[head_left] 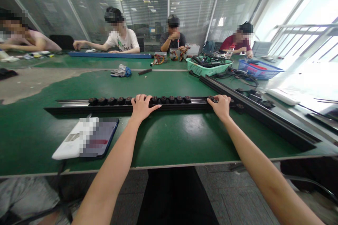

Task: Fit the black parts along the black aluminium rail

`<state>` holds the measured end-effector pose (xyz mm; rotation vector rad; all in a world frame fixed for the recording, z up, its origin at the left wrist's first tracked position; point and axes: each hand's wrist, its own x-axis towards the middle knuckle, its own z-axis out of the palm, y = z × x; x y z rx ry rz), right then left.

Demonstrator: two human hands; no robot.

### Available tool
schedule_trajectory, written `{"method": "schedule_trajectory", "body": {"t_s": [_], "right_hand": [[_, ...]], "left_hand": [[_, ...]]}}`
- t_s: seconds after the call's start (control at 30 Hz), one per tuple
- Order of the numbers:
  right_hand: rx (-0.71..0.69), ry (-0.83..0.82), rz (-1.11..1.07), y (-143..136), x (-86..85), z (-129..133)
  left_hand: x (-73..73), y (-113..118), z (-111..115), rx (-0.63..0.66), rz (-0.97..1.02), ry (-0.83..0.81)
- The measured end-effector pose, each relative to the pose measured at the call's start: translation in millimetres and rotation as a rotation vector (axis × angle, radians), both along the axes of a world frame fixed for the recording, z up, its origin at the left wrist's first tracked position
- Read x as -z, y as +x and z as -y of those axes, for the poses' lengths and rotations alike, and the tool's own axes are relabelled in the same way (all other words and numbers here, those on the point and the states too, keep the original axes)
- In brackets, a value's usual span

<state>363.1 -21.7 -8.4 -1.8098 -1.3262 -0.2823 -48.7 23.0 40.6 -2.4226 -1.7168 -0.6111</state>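
Note:
A long black rail lies crosswise on the green table before me, with a row of small dark roller-like pieces seated along its channel. My left hand grips the rail near its middle, fingers curled over the far side and thumb stretched along the near edge. Toward the rail's right end, my right hand closes thumb and fingers on a small dark roller-like piece, partly covered by the fingers. Between this piece and the row, a stretch of shiny channel shows.
Another long black rail runs diagonally at right. A white-and-dark flat device lies front left. Farther back are a grey-blue glove, a green basket of cables and a blue basket. Several people sit across the table.

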Motion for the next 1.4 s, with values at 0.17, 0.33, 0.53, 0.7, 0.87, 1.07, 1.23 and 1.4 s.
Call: {"method": "schedule_trajectory", "body": {"t_s": [0.17,0.33,0.53,0.7,0.87,1.07,1.23,1.4], "right_hand": [[0.005,-0.011,-0.021,1,-0.4,0],[0.011,-0.019,-0.043,3,-0.8,1],[0.02,-0.029,-0.056,3,-2.4,3],[0.035,-0.04,-0.07,2,-4.7,4],[0.039,-0.044,-0.064,3,-6.1,5],[0.04,-0.046,-0.068,4,-7.3,6],[0.045,-0.05,-0.07,3,-9.0,8],[0.057,-0.049,-0.071,3,-10.2,8]], "left_hand": [[0.8,0,-1,-0.004,-0.008,0.005],[1.5,-1,-2,0.001,-0.005,0.008],[1.8,0,-2,-0.004,-0.009,0.003],[0.9,0,-2,0.0,-0.003,0.004],[1.0,0,-2,-0.001,-0.003,-0.001],[2.0,0,-2,0.01,0.01,0.01],[0.2,0,-1,0.007,0.014,-0.006],[-0.6,0,-1,0.007,0.005,-0.008]]}}
